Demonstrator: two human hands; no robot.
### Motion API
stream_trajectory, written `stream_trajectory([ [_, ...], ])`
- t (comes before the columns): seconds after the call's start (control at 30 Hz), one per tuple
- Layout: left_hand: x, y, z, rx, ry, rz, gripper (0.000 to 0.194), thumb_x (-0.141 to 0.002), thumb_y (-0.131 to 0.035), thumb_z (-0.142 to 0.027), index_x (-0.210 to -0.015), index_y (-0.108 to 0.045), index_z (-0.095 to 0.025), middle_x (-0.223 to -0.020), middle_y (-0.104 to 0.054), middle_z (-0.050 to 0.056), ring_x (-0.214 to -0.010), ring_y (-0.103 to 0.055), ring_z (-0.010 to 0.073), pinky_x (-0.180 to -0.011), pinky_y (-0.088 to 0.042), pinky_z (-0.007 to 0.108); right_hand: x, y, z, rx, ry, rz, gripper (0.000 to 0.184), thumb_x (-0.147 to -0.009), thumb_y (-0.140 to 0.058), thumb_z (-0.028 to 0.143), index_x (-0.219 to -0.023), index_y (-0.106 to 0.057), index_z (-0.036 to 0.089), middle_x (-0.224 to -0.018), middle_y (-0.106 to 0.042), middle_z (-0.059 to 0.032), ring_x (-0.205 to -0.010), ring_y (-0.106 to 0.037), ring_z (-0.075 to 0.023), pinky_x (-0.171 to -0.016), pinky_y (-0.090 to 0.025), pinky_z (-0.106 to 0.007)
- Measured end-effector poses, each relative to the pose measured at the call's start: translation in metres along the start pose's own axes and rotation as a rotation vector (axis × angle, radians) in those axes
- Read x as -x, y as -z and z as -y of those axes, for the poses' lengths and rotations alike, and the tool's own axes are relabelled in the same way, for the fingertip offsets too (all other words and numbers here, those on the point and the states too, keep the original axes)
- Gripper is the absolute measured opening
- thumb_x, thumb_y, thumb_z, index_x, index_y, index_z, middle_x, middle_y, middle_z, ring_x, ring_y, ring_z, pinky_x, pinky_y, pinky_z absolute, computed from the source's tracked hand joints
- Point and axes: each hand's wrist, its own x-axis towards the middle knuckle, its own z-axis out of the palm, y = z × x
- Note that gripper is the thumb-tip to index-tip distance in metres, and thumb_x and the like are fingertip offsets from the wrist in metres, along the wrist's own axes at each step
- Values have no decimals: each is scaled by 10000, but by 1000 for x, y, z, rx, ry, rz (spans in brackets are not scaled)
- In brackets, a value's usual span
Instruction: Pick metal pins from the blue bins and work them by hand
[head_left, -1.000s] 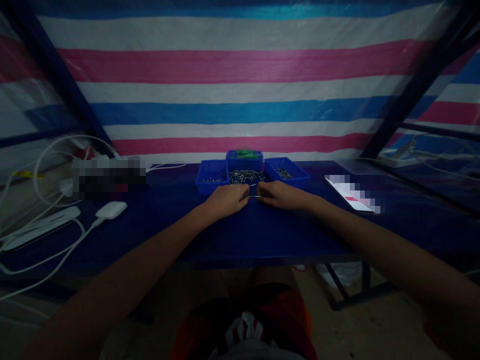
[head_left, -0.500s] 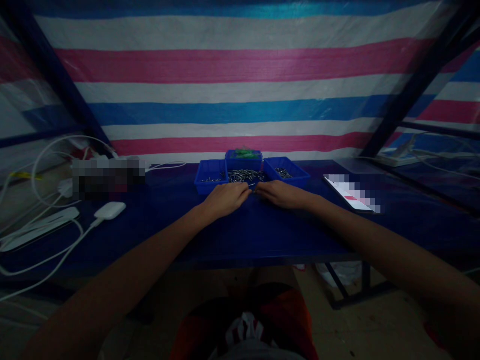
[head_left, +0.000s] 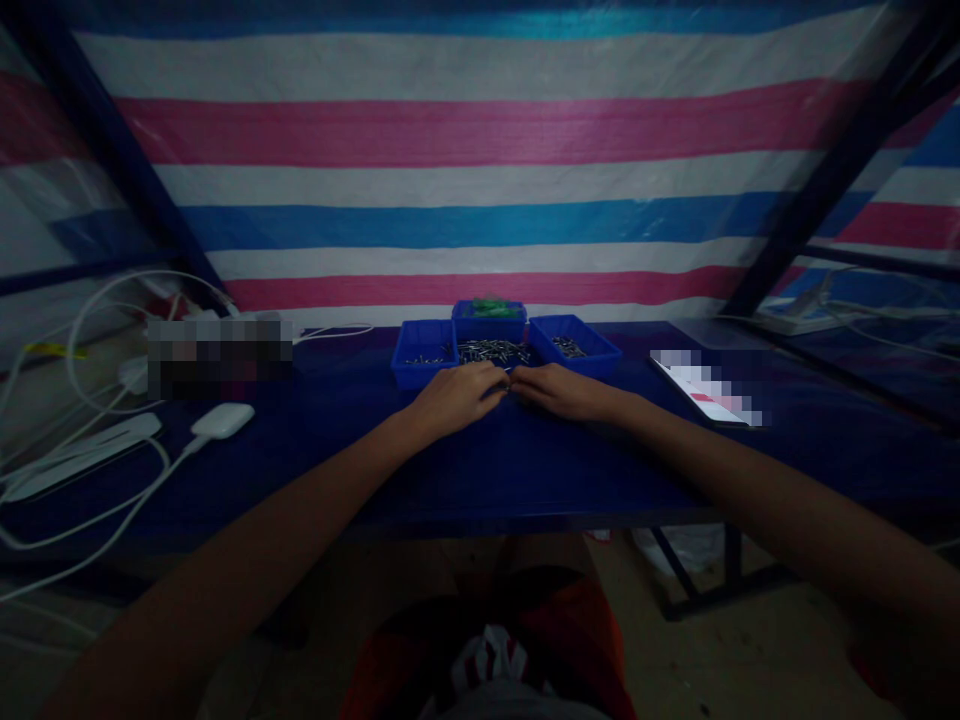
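1 head-worn camera looks forward and down from above and behind the left hand (head_left: 456,396) and right hand (head_left: 559,391), well back from both, taking in the wearer's lap (head_left: 592,625) on their near side and striped plastic sheeting (head_left: 480,130) beyond them.

Site presents as a makeshift workshop. Evidence: striped plastic sheeting (head_left: 480,130) backs a blue bench (head_left: 465,470); small metal parts (head_left: 491,352) lie heaped among blue trays (head_left: 416,376).
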Motion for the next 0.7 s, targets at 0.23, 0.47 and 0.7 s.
stream_trajectory([
  [0.23,0,4,-8,8,-3,13,141,-820,-459,-260,-898,-531,-168,-894,-590,43,-851,-552,154,-739,-432,271,0,-1,0,76,30,-8,185,-891,-384,317,-896,-484,161,-727,-546,-28,-627,-510,-127,-578,-357,-252],
  [0.47,-1,7,-8,-58,125,130,146,-805,-438,-274,-885,-519,-181,-828,-611,30,-734,-568,159,-613,-410,266,2,5,5,114,-12,14,260,-887,-389,371,-965,-516,159,-779,-600,-54,-687,-551,-149,-624,-382,-262],
  [0.7,-2,5,-5,-64,98,127,136,-818,-432,-262,-884,-517,-180,-869,-602,32,-804,-560,160,-661,-409,265,1,5,3,170,10,22,234,-905,-349,302,-863,-525,154,-746,-587,-51,-658,-533,-132,-627,-372,-260],
])
